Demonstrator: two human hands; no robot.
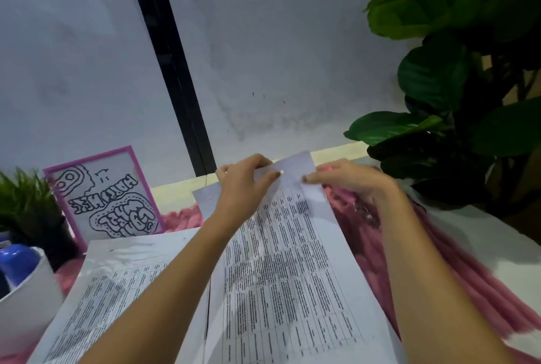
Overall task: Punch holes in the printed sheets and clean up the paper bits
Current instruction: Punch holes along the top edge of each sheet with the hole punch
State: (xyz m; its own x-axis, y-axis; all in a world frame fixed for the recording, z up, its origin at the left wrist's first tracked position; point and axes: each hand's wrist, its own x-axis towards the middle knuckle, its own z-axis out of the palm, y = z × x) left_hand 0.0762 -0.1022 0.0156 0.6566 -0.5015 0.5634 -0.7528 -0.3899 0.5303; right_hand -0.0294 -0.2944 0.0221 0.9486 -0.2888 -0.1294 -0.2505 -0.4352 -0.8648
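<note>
Sheet [288, 261] edge between both pinching hands

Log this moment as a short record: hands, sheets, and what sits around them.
left hand: pinches the far edge of the printed sheet
right hand: pinches the same edge, beside the left hand
printed sheet: over the pink mat, far edge lifted and folded over
other sheets: flat at left, beneath the left forearm
at left: purple-framed drawing, small plant, white cup
at right: large leafy plant
</note>
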